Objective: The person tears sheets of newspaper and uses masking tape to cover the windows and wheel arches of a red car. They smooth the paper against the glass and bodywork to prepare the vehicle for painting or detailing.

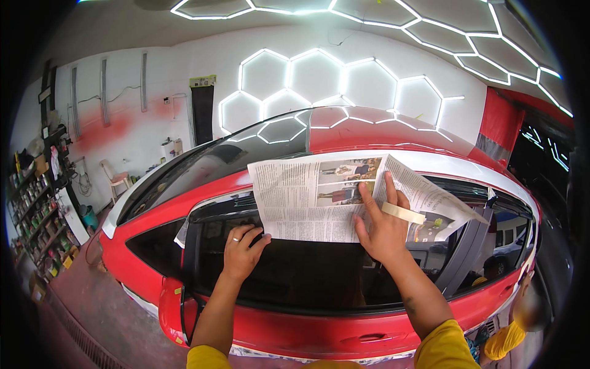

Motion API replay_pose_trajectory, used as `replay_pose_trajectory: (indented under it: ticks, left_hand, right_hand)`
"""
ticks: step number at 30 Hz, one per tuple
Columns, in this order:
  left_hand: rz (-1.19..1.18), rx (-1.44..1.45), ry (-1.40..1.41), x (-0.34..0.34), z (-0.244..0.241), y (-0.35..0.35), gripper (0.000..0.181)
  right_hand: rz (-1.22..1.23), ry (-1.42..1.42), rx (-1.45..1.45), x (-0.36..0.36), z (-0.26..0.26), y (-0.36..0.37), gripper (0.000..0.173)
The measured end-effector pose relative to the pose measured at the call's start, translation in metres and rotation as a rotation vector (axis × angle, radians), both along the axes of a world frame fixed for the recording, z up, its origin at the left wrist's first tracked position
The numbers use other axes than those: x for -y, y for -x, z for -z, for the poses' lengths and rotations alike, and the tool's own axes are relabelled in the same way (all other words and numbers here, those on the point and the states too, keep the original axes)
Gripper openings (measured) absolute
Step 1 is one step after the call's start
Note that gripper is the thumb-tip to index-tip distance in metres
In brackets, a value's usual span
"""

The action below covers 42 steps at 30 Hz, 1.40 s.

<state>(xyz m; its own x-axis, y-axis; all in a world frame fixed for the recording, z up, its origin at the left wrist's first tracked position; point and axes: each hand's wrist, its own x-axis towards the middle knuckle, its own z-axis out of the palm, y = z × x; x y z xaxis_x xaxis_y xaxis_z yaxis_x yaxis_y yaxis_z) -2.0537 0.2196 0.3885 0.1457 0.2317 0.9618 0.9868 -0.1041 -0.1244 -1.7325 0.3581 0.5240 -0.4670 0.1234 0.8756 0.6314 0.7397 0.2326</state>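
A newspaper sheet (295, 198) lies against the car's side window (313, 272), its top edge reaching the roof rail. My left hand (243, 251), a ring on one finger, pinches the sheet's lower left corner between thumb and fingers. My right hand (385, 226) presses on the sheet's right half with spread fingers. A roll of masking tape (403, 213) is hooked on the fingers of that hand. The sheet's right part folds away from the glass and its corner sticks out.
The red car (322, 330) has a side mirror (171, 309) at lower left and white roof-rail areas (442, 163). A person in a yellow shirt (504, 341) crouches by the rear. Shelves of cans (39, 217) and a plastic chair (115, 180) stand left.
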Motion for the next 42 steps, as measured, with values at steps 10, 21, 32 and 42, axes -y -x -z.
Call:
replay_pose_trajectory:
  ticks: [10, 21, 32, 42]
  left_hand:
    - [-0.019, -0.130, -0.054, -0.015, 0.007, 0.005, 0.017]
    - [-0.222, -0.314, 0.120, 0.022, -0.028, -0.002, 0.019]
    - [-0.430, -0.654, 0.274, 0.198, -0.102, -0.202, 0.030]
    - [-0.271, -0.596, 0.519, 0.309, -0.093, -0.284, 0.035]
  right_hand:
    - [0.031, 0.054, 0.033, -0.001, -0.018, 0.014, 0.071]
    - [-0.210, 0.069, 0.105, 0.069, 0.027, 0.011, 0.050]
    - [-0.363, -0.139, 0.050, 0.162, 0.076, -0.055, 0.037]
    - [-0.583, 0.056, 0.109, 0.267, 0.128, -0.130, 0.026]
